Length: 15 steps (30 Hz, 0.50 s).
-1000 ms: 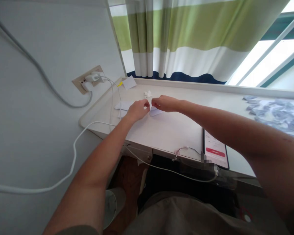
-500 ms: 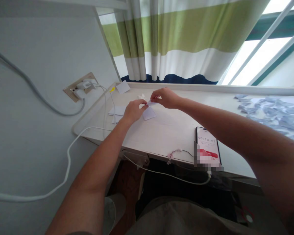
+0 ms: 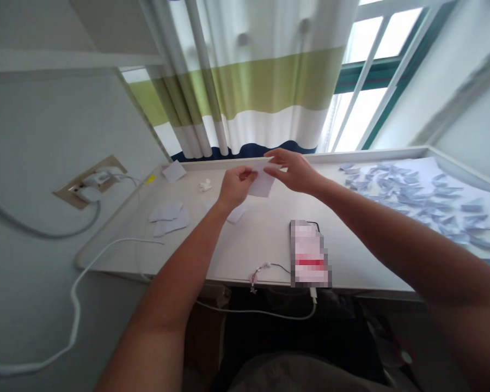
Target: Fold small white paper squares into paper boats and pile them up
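Between my hands a small sheet of white paper (image 3: pixel 262 185) is held up over the desk. My left hand (image 3: pixel 237 187) pinches its left edge. On the other side, my right hand (image 3: pixel 293 170) has its thumb and fingers closed on the paper's upper right part. Below my left hand lies another paper square (image 3: pixel 236 214), partly covered by the wrist. A small stack of white paper (image 3: pixel 169 218) rests to the left, and a crumpled white scrap (image 3: pixel 204 185) sits behind it.
Many folded paper pieces (image 3: pixel 404 188) are spread over the right side of the desk. A phone (image 3: pixel 310 256) with a charging cable lies at the front edge. One paper square (image 3: pixel 173 171) is in the back left corner. A wall socket (image 3: pixel 90 182) holds plugs.
The view has swung to the right, showing more folded pieces. The paper in my hands now hangs opened out and lifted, where before it was held low and edge-on.
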Each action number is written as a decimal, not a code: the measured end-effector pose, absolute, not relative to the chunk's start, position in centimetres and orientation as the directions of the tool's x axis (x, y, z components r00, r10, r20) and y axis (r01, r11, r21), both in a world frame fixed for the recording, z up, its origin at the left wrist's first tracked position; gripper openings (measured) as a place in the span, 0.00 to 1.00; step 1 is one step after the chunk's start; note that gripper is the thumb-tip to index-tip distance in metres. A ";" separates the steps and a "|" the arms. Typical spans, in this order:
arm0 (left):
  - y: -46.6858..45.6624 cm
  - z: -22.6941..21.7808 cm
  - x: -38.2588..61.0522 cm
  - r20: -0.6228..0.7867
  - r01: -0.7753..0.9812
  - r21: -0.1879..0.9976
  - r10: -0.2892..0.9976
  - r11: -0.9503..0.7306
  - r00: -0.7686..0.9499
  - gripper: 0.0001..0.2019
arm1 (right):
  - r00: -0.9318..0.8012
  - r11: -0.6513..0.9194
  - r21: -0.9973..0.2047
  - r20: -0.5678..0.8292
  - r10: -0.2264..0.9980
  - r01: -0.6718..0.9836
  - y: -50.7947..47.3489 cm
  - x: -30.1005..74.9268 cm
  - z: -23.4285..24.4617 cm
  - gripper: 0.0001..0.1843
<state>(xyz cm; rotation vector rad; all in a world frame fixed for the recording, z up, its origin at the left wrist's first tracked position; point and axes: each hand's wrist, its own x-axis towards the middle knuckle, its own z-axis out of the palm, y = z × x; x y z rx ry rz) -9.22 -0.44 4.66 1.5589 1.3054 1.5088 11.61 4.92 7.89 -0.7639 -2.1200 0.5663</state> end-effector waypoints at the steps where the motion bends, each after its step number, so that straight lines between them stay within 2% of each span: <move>1: 0.3 4.4 -7.5 0.341 0.124 0.937 0.931 -0.326 -0.129 0.13 | -0.450 0.670 -0.673 0.517 0.728 0.311 5.1 13.3 7.5 0.16; 3: 1.5 3.7 -4.3 0.278 -0.037 0.958 0.954 -0.283 -0.116 0.17 | -0.424 0.538 -0.809 0.413 0.806 0.236 5.3 16.3 6.4 0.14; 6: 2.4 2.4 -0.5 0.212 -0.131 0.965 0.969 -0.228 -0.123 0.21 | -0.305 0.320 -0.947 0.302 0.903 0.011 5.1 19.5 4.3 0.22; 9: 2.4 1.0 1.6 0.173 -0.176 0.963 0.970 -0.203 -0.172 0.26 | -0.295 0.189 -0.977 0.210 0.932 -0.098 4.6 21.0 2.5 0.29; 12: 1.9 -0.1 2.4 0.164 -0.198 0.962 0.978 -0.187 -0.126 0.29 | -0.287 0.170 -0.978 0.199 0.937 -0.124 4.3 21.4 1.0 0.31; 15: 1.4 -0.7 2.3 0.174 -0.125 0.976 0.983 -0.180 -0.055 0.27 | -0.235 0.162 -0.976 0.194 0.952 -0.149 4.0 21.6 0.0 0.30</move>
